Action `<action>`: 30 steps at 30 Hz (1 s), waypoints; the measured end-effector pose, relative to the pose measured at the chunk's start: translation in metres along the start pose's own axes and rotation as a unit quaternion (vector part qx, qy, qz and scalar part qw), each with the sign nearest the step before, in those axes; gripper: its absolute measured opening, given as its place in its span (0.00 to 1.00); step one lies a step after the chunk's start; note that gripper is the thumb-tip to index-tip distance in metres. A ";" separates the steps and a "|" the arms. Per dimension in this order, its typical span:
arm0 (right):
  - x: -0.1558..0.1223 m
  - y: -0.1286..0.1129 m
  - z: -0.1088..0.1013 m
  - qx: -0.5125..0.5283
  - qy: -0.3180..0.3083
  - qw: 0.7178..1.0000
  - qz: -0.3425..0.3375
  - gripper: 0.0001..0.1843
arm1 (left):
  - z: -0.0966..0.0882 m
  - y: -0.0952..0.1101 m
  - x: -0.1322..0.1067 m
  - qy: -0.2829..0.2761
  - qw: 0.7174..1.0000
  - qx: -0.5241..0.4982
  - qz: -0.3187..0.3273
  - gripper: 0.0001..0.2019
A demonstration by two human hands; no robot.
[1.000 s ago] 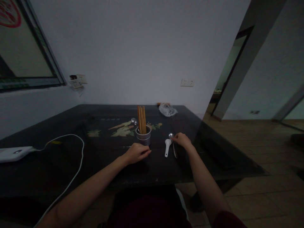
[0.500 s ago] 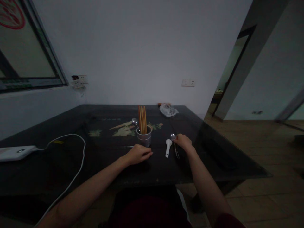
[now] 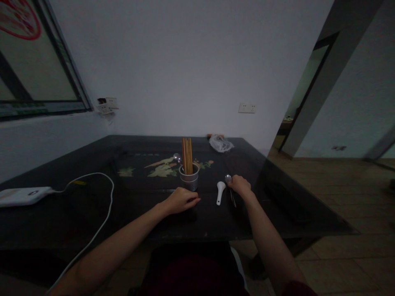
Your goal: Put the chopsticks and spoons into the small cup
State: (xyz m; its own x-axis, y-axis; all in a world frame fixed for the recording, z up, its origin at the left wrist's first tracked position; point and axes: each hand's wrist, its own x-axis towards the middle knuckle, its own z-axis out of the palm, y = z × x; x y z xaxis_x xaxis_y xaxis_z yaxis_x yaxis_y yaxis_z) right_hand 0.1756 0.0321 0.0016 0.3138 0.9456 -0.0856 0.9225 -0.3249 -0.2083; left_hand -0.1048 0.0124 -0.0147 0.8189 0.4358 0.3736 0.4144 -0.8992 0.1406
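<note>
My right hand (image 3: 241, 187) is closed in a pinch on a metal spoon (image 3: 228, 179). The spoon's shiny bowl shows beyond my fingertips, and its thin handle slants down toward the table's near edge. Just left of it a white soup spoon (image 3: 220, 192) lies on the dark table, bowl pointing away from me. My left hand (image 3: 182, 200) rests on the tabletop with its fingers curled in, and nothing shows in it. Right behind that hand stands a metal utensil cup (image 3: 189, 181). Several wooden chopsticks (image 3: 187, 156) and metal spoons (image 3: 177, 157) stick up out of it.
The dark table (image 3: 138, 222) has a flower inlay and reaches the wall. A crumpled clear plastic bag (image 3: 221, 144) lies at its back edge. On the left is a white device (image 3: 24, 196), whose white cable (image 3: 111, 193) runs over the near edge.
The metal spoon in my right hand has shifted slightly right, a little farther from the white soup spoon. My left hand stays by the cup. The whole view has turned slightly left.
</note>
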 end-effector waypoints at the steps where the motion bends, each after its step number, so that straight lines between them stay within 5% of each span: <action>1: 0.001 0.000 0.001 0.000 0.001 1.000 0.002 0.19 | 0.000 0.000 0.000 0.001 1.000 -0.001 0.001 0.15; 15: 0.003 0.004 0.002 -0.001 0.001 1.000 0.006 0.21 | 0.000 -0.001 0.000 -0.001 1.000 -0.002 -0.005 0.13; 30: 0.003 0.007 -0.001 0.036 0.032 0.999 0.002 0.12 | -0.009 -0.001 -0.001 -0.004 1.000 -0.007 -0.028 0.14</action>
State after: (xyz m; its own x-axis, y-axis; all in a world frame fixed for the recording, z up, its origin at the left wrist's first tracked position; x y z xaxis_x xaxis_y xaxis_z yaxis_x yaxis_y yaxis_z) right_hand 0.1832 0.0329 0.0012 0.3331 0.9426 -0.0246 0.9036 -0.3265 -0.2772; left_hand -0.1097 0.0129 -0.0068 0.7973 0.4857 0.3583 0.4544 -0.8738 0.1733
